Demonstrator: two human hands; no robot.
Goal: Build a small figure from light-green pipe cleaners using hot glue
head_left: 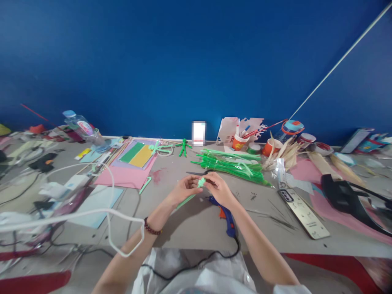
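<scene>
Between my two hands is a small coil of light green pipe cleaner [201, 182], with a straight tail running down to the left under my left palm. My left hand [187, 188] pinches the coil from the left, thumb and fingers closed. From the right my right hand [218, 187] closes its fingertips on the same coil. Scissors [196, 173] lie just behind the hands, their handles partly hidden. A blue glue gun [227, 218] rests beneath my right forearm, its black cord trailing toward my lap.
A bundle of green pipe cleaners [232, 166] lies behind the hands. A green pipe-cleaner figure [183, 148] stands near the wall. Coloured paper [122, 177] is at left, a phone [303, 214] at right. A white cable [125, 213] loops over my left forearm.
</scene>
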